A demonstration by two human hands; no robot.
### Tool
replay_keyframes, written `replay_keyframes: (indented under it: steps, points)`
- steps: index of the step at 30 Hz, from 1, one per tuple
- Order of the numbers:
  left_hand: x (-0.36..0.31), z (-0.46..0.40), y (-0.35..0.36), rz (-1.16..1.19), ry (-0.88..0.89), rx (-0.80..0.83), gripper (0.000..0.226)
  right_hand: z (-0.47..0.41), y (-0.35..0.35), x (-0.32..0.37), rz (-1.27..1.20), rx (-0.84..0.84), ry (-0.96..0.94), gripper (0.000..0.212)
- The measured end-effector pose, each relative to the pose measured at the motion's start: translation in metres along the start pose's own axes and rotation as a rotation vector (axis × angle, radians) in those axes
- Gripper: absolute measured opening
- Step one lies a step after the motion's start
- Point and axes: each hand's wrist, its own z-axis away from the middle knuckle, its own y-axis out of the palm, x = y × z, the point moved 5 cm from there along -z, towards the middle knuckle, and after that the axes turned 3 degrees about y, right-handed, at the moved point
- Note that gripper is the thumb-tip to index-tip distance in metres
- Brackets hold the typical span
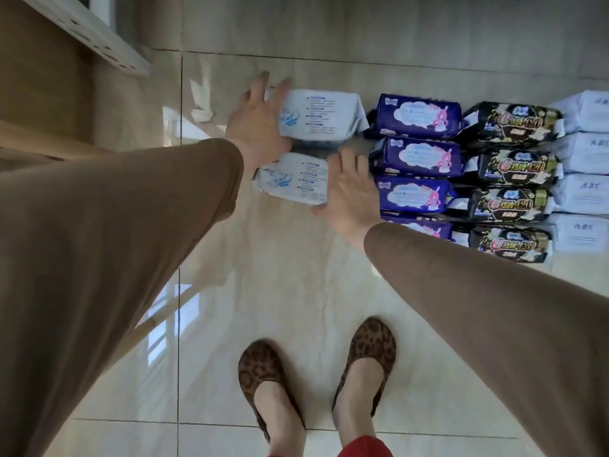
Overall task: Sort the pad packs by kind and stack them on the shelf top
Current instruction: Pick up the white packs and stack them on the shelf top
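Observation:
Pad packs lie in columns on the tiled floor. Two white packs with blue print are on the left, a far one [324, 115] and a near one [296, 179]. To their right are several purple packs [417, 115], several black-and-gold packs [514, 122] and several plain white packs [590, 110]. My left hand [258, 122] rests on the left end of the far white pack, fingers straight and pointing away. My right hand [351, 189] lies flat against the right end of the near white pack, thumb along its near edge. Brown sleeves cover both my arms.
A white perforated shelf edge [99, 37] and a brown wooden surface [36, 80] stand at the upper left. My feet in leopard-print shoes [263, 367] are on the glossy floor [280, 291] below the packs. A wall base runs along the top.

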Motion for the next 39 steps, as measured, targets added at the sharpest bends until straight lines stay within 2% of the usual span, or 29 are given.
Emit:
replay_keyframes:
  steps: [2, 6, 13, 16, 21, 25, 29, 34, 39]
  points:
    - [0.000, -0.005, 0.007, 0.037, -0.013, 0.015, 0.099, 0.003, 0.014, 0.005, -0.069, 0.047, 0.012, 0.070]
    - [-0.004, -0.004, 0.008, 0.050, -0.027, -0.010, 0.088, 0.010, 0.018, 0.005, -0.158, 0.112, -0.002, 0.072]
    - [0.000, 0.067, -0.066, 0.053, -0.068, -0.025, 0.079, 0.079, -0.059, -0.009, -0.329, 0.214, 0.013, 0.073]
    - [-0.013, 0.115, -0.124, 0.091, -0.093, -0.019, 0.079, 0.121, -0.129, -0.017, -0.351, 0.245, -0.001, 0.075]
    - [-0.067, 0.208, -0.250, 0.153, -0.076, -0.050, 0.078, 0.188, -0.285, -0.021, -0.326, 0.258, -0.015, 0.082]
    - [-0.118, 0.280, -0.365, 0.158, -0.052, -0.065, 0.077, 0.243, -0.424, -0.013, -0.338, 0.218, -0.001, 0.089]
    - [-0.162, 0.334, -0.473, 0.214, 0.020, -0.152, 0.081, 0.292, -0.552, -0.008, -0.346, 0.156, -0.027, 0.090]
    - [-0.205, 0.367, -0.596, 0.146, 0.127, -0.286, 0.082, 0.332, -0.677, -0.015, -0.342, 0.026, -0.058, 0.097]
    - [-0.237, 0.355, -0.686, 0.101, 0.175, -0.403, 0.082, 0.332, -0.762, -0.031, -0.329, -0.105, -0.094, 0.100]
